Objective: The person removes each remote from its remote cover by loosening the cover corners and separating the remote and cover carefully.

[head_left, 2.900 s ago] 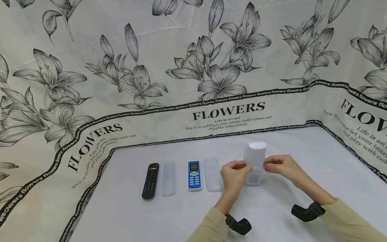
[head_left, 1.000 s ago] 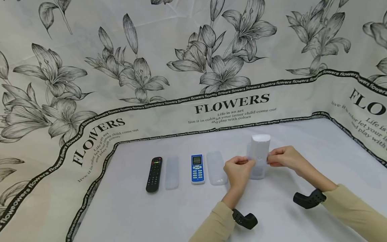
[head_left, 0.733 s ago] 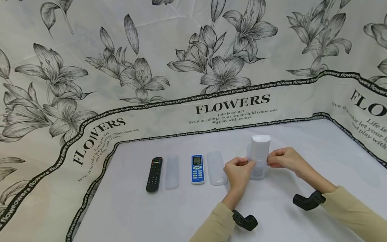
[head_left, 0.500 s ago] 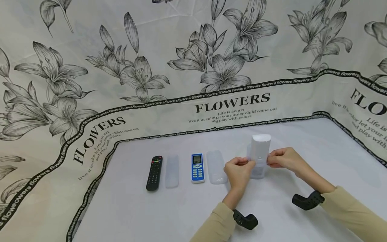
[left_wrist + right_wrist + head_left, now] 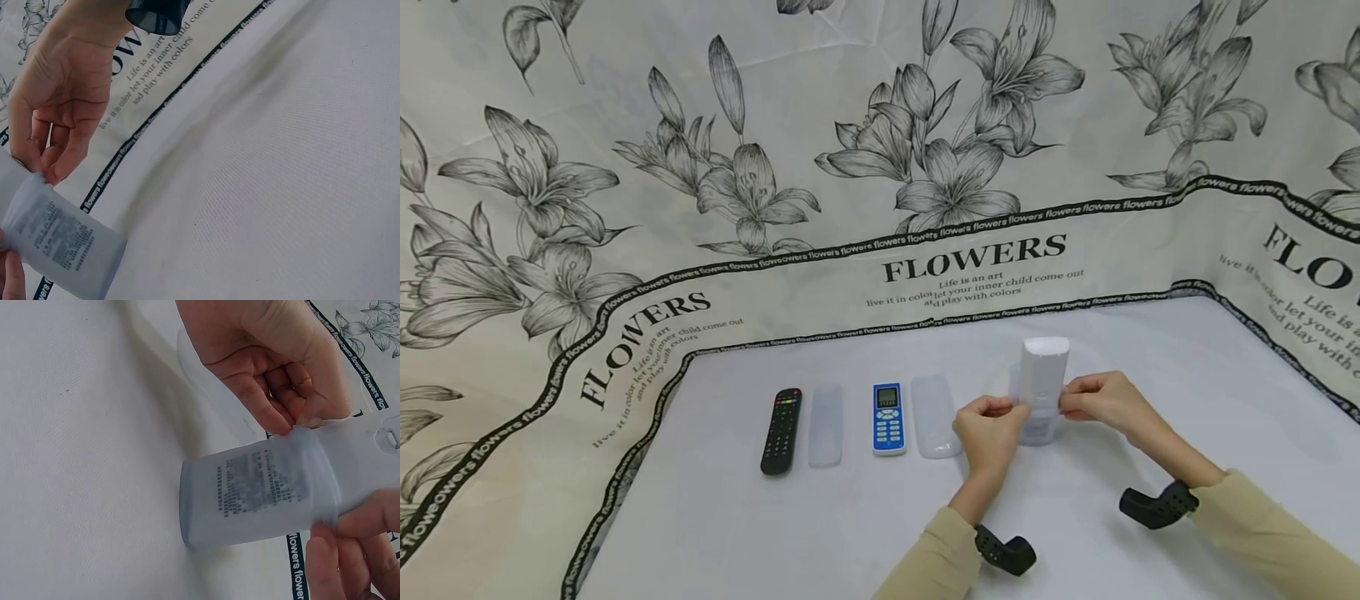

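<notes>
A white remote control (image 5: 1045, 367) stands upright, its back facing the head camera. Its lower part sits inside a translucent silicone cover (image 5: 1038, 432), through which a blurred printed label shows in both wrist views. My left hand (image 5: 988, 433) pinches the cover's rim on the left side between thumb and fingers. On the right side, my right hand (image 5: 1108, 404) pinches the rim in the same way. In the right wrist view the white remote control (image 5: 362, 459) rises out of the cover (image 5: 250, 494), with fingers at both edges of the opening.
To the left lie a black remote (image 5: 781, 432), a narrow translucent cover (image 5: 826, 425), a blue-and-white remote (image 5: 889, 421) and a wider translucent cover (image 5: 934, 417). They rest on a white tabletop (image 5: 715, 533). Behind hangs a flower-print cloth (image 5: 775, 325).
Compared with the oldest frame, the head view has shifted slightly. Both hands keep their pinch on the cover's rim, and the white remote control stays upright, with little visible movement.
</notes>
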Demonstrator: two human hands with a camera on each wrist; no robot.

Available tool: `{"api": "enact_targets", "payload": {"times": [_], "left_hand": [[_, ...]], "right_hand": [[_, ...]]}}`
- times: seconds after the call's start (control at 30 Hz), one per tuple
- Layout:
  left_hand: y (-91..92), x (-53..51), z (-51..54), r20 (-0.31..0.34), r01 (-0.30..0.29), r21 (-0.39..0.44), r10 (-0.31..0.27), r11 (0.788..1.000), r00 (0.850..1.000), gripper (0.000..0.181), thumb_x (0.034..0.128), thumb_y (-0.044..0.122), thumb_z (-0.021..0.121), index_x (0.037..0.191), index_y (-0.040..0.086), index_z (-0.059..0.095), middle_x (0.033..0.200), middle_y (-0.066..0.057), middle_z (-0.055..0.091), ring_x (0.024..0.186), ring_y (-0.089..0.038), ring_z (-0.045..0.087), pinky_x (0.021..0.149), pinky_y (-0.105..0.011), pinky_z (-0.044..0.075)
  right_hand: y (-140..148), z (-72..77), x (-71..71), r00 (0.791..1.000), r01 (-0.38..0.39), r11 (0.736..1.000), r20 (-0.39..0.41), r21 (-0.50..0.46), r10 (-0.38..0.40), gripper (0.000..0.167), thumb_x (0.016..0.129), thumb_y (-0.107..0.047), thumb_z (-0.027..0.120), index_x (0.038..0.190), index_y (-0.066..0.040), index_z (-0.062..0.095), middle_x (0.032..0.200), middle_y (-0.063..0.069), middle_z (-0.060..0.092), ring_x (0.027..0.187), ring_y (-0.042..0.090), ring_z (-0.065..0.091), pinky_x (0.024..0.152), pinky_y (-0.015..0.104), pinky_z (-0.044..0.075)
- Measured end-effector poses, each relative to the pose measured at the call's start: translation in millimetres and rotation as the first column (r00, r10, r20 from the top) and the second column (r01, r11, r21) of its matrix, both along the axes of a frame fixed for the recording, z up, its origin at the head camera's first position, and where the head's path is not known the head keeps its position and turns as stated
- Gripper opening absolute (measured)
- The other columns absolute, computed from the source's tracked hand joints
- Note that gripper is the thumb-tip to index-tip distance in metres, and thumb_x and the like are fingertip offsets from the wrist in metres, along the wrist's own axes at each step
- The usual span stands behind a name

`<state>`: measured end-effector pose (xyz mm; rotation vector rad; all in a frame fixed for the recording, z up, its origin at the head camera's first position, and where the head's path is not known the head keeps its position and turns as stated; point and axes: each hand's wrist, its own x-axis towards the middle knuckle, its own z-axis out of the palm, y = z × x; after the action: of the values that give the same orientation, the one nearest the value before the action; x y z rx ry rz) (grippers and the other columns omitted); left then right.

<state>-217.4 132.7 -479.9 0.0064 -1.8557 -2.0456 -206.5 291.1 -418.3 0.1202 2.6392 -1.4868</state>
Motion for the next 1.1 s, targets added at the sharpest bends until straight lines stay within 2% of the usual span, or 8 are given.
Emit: {"api": "enact_targets", "payload": {"times": [0.1, 0.3, 0.5, 0.73, 1.1], "left_hand": [[0.3, 3.4, -2.5, 0.005, 0.002, -0.006, -0.002, 1.000, 1.000, 0.010, 0.0616, -0.006, 0.073, 0.062, 0.003, 0.067, 0.060, -0.007, 0.067, 0.052, 0.002, 0.055, 0.048, -0.016, 0.048], [-1.5, 3.9, -1.3, 0.003, -0.010, -0.022, 0.010, 1.000, 1.000, 0.010, 0.0618, -0.005, 0.073, 0.062, 0.003, 0.067, 0.059, -0.006, 0.067, 0.052, 0.002, 0.054, 0.047, -0.017, 0.048], [-0.8, 3.2, -4.9, -0.004, -0.019, -0.025, 0.019, 1.000, 1.000, 0.008, 0.0622, -0.004, 0.073, 0.062, 0.002, 0.067, 0.059, -0.008, 0.067, 0.052, 0.004, 0.054, 0.048, -0.018, 0.049], [-0.5, 3.2, -6.2, -0.009, -0.016, -0.020, 0.016, 1.000, 1.000, 0.009, 0.0615, -0.004, 0.073, 0.061, 0.001, 0.067, 0.059, -0.008, 0.066, 0.051, 0.004, 0.054, 0.047, -0.017, 0.049], [-0.2, 3.6, -7.8, -0.016, -0.016, -0.033, 0.015, 0.999, 1.000, 0.009, 0.0615, -0.005, 0.073, 0.061, 0.002, 0.067, 0.059, -0.008, 0.067, 0.052, 0.004, 0.054, 0.047, -0.016, 0.048]], "right_hand": [[0.1, -3.4, 3.7, 1.000, 0.006, 1.000, -0.009, 0.015, -0.005, 0.023, 0.084, -0.014, 0.066, 0.091, 0.007, 0.068, 0.082, -0.001, 0.071, 0.069, 0.003, 0.063, 0.067, 0.023, 0.056], [-1.5, -4.8, 2.8, 1.000, 0.009, 0.999, -0.022, 0.035, -0.008, 0.025, 0.084, -0.013, 0.066, 0.094, 0.010, 0.067, 0.081, 0.002, 0.072, 0.069, 0.004, 0.064, 0.066, 0.024, 0.057], [-1.9, -7.1, 2.2, 0.999, 0.008, 0.999, -0.035, 0.047, -0.006, 0.026, 0.084, -0.013, 0.066, 0.095, 0.011, 0.066, 0.083, 0.004, 0.072, 0.069, 0.004, 0.064, 0.067, 0.027, 0.058], [-1.9, -8.5, 2.4, 0.999, 0.022, 0.999, -0.024, 0.032, -0.021, 0.026, 0.083, -0.012, 0.066, 0.094, 0.011, 0.067, 0.081, 0.002, 0.071, 0.067, 0.002, 0.063, 0.064, 0.020, 0.055], [-2.5, -13.1, 3.8, 0.999, 0.033, 0.999, -0.033, 0.012, -0.032, 0.024, 0.083, -0.011, 0.067, 0.092, 0.011, 0.066, 0.079, 0.000, 0.070, 0.067, 0.002, 0.062, 0.063, 0.020, 0.055]]}}
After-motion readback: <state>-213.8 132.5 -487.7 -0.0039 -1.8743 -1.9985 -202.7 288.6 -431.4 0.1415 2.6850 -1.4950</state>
